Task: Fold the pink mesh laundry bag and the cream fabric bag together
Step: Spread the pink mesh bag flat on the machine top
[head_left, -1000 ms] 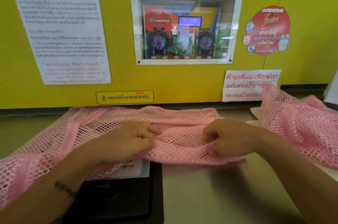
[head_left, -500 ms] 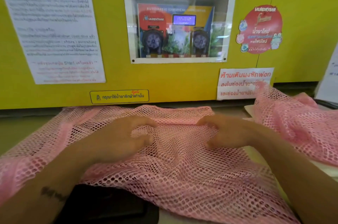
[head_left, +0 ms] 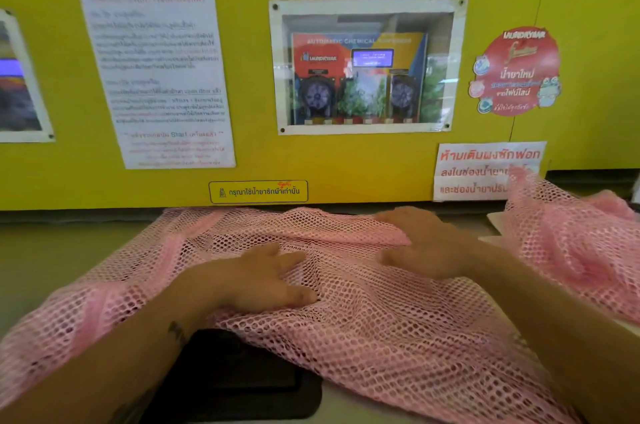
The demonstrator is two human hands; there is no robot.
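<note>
Head view is taken as the sole source. Nearest the camera, a black panel [head_left: 235,378] is seen set into the grey counter [head_left: 52,257], partly covered by the pink mesh laundry bag [head_left: 381,337]. The bag is spread across the counter with its long axis running left to right, its near edge draped toward the viewer and its far edge lying against the foot of the yellow wall [head_left: 346,160].

The left hand [head_left: 263,281] is laid flat on the mesh, fingers extended and loosely spread, pointing to the right; nothing is pinched. The right hand [head_left: 426,247] is likewise pressed palm-down on the mesh, fingers straight and directed left and away. The two hands are near each other but apart, with a raised wrinkle of mesh between them. The right hand is placed farther from the viewer than the left.

To the right, a heaped section of pink mesh [head_left: 571,236] is seen resting over a pale flat item [head_left: 495,221]; whether this is the cream fabric bag cannot be told.

It is judged that the mesh is being smoothed ahead of a fold. As the bag extends well beyond both hands on either side, an end would need to be brought across toward the centre.

Farthest, a windowed dispenser [head_left: 363,77] and printed notices [head_left: 156,77] are fixed to the wall.
</note>
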